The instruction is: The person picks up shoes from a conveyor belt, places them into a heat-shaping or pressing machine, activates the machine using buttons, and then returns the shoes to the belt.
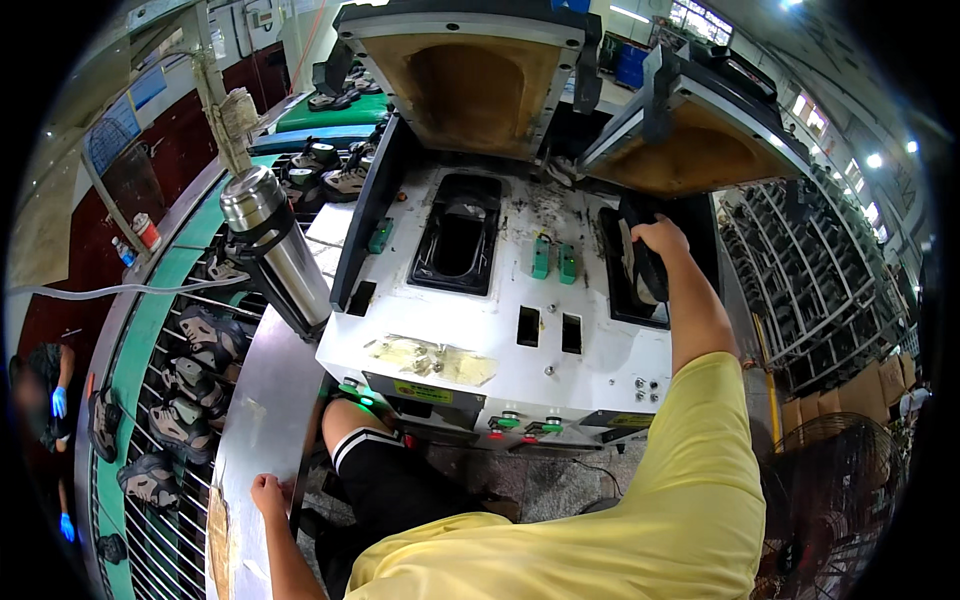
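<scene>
On the right side of the white machine (500, 340), my right hand (660, 238) grips a dark shoe (649, 265) with a pale sole edge. The shoe stands tilted on its side over the right black-rimmed recess (612, 262), below a raised lid (690, 150). My hand and forearm hide part of it. My left hand (268, 495) is loosely closed at the edge of the metal ledge (262, 420), and nothing shows in its fingers. The left recess (460, 245) holds no shoe, and its lid (480, 85) is raised too.
A steel flask (275, 250) stands on the ledge, left of the machine. Several shoes (180, 430) lie along the roller conveyor (150, 530). A caged fan (830, 500) and a rack of dark shapes (810, 270) are at right. Another person's blue-gloved hand (59, 402) shows far left.
</scene>
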`<state>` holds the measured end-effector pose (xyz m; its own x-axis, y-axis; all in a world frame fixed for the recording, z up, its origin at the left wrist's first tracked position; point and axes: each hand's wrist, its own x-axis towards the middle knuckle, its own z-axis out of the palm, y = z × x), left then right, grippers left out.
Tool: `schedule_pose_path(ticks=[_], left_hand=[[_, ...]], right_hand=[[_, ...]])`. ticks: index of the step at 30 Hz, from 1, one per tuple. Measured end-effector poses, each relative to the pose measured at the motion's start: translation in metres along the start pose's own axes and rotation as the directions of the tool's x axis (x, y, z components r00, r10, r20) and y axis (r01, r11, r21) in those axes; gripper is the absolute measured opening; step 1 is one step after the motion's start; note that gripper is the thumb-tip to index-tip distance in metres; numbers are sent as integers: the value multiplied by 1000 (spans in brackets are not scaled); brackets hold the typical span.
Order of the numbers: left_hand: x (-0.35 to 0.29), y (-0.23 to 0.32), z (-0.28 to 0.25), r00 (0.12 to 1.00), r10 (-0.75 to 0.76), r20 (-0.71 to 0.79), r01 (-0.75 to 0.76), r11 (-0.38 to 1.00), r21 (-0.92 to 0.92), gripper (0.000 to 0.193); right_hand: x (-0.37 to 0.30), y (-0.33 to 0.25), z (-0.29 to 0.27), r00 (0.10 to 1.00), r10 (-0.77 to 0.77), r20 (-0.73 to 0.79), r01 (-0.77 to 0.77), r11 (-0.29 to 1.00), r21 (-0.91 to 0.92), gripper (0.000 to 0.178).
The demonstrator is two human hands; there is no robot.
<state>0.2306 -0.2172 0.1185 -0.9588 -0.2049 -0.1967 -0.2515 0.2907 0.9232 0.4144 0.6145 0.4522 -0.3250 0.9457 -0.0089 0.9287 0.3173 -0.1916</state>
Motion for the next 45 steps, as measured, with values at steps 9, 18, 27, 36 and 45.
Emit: schedule_pose_path(ticks=[9, 18, 27, 36, 45], left_hand=[[-93, 90, 127, 849, 169, 500, -197, 980, 5, 9], [-254, 146, 295, 53, 117, 992, -425, 901, -84, 24], [-280, 146, 337, 60, 143, 988, -394, 913, -109, 29], [-105, 100, 137, 680, 187, 709, 253, 848, -466, 15], [61, 6, -170, 895, -337, -292, -25, 615, -788, 30]], right_hand=[[-50, 22, 35, 956, -157, -247, 133, 985, -110, 74], [-243, 209, 151, 673, 347, -653, 238, 734, 636, 10], [-260, 265, 177, 730, 563, 388, 66, -623, 779, 35], [-377, 113, 331, 792, 76, 606, -610, 114, 784, 24], [-435, -122, 325, 641, -728, 242, 193, 459, 867, 23]])
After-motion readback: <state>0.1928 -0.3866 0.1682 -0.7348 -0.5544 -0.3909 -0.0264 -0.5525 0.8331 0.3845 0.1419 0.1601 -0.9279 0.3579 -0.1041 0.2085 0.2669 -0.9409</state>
